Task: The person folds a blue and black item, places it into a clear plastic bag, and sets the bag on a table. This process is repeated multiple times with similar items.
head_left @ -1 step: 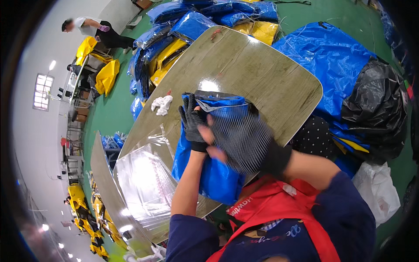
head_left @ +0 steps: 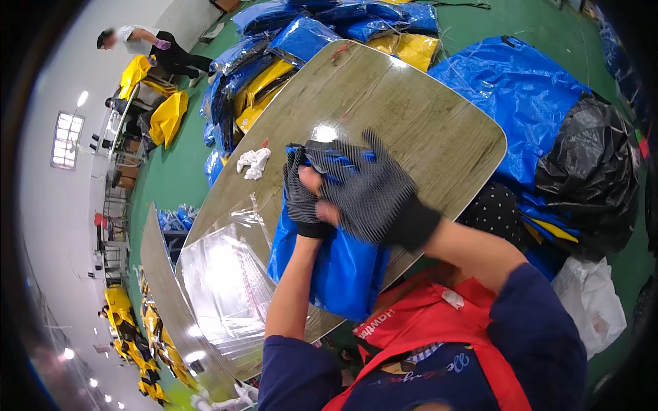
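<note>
A folded blue plastic sheet garment or bag (head_left: 346, 274) with dark trim lies in front of me on a wood-patterned table (head_left: 425, 113). My left hand (head_left: 305, 198), in a grey striped glove with bare fingertips, rests on its left edge, fingers stretched toward the far end. Across the far part of the bundle lies my right hand (head_left: 373, 185), in the same kind of glove, its fingers spread and pressing flat. It partly covers the left hand's fingers and thumb. Near the left hand are clear plastic bags (head_left: 223, 274) and a crumpled white cloth (head_left: 253, 164).
Packed blue and yellow bundles (head_left: 301, 41) are heaped beyond the table. A large blue sheet (head_left: 507, 89) and black sheeting (head_left: 589, 157) lie at the right, above a white plastic bag (head_left: 589, 301). A person (head_left: 151, 44) stands at the far left near yellow sheets (head_left: 169, 120).
My right hand has moved away from me and slightly left, onto the bundle's far end, its fingers now spread. That end looks flatter, and my left hand has barely shifted.
</note>
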`<state>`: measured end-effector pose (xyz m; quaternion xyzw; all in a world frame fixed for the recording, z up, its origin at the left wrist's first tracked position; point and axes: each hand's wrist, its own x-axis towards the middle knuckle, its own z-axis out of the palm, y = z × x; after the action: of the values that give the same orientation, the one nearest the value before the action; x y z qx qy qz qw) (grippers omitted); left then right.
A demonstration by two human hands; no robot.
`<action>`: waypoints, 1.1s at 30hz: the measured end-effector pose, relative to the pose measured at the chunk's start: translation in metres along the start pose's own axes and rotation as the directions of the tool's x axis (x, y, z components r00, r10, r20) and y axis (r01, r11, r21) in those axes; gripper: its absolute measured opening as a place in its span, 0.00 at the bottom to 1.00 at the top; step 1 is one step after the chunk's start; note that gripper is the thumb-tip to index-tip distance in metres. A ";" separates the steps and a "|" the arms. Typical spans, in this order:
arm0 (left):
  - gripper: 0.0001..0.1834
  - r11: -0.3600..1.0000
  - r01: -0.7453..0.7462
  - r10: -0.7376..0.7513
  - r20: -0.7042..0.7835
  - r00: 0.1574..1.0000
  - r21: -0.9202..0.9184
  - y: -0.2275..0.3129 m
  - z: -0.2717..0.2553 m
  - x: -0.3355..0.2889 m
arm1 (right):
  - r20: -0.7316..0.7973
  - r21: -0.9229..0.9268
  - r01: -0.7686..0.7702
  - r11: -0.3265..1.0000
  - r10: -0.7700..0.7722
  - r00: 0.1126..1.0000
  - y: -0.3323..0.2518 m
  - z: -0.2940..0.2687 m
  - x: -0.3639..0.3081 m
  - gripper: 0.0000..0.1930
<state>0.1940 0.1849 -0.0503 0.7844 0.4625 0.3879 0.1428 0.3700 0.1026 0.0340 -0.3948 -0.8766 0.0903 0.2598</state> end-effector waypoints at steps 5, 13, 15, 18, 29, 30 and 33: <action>0.24 0.825 -0.278 0.290 0.053 0.956 0.492 0.020 -0.012 0.052 | -0.376 -0.141 -0.128 0.982 0.067 0.924 0.054 0.044 0.009 0.25; 0.26 0.933 -0.178 0.016 0.455 0.890 0.314 -0.029 0.012 0.036 | -0.124 -0.087 0.119 0.989 -0.129 0.984 0.074 0.056 -0.037 0.28; 0.27 0.941 -0.163 0.005 0.468 0.884 0.298 -0.030 0.011 0.023 | 0.023 -0.049 0.204 0.978 -0.203 0.979 0.056 0.037 -0.077 0.27; 0.27 0.988 -0.056 -0.029 0.535 0.844 0.142 0.000 0.005 -0.002 | 0.033 -0.201 0.246 0.948 -0.245 0.969 0.049 0.036 -0.112 0.23; 0.28 0.970 0.149 -0.031 0.510 0.860 -0.193 -0.008 -0.018 -0.072 | -0.058 -0.103 0.282 0.954 -0.289 0.956 0.001 0.013 -0.132 0.17; 0.32 0.936 0.168 0.012 0.503 0.864 -0.310 -0.005 -0.019 -0.069 | -0.060 -0.066 0.218 0.974 -0.222 0.973 0.007 0.002 -0.131 0.18; 0.34 0.268 0.671 -0.196 0.643 0.740 -0.691 0.035 -0.088 -0.087 | -0.311 0.355 0.077 0.932 0.040 0.949 0.011 -0.010 -0.110 0.17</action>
<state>0.1272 0.0818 -0.0130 0.4783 0.3371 0.3292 0.7411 0.4432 0.0286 -0.0043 -0.3410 -0.7960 0.1842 0.4648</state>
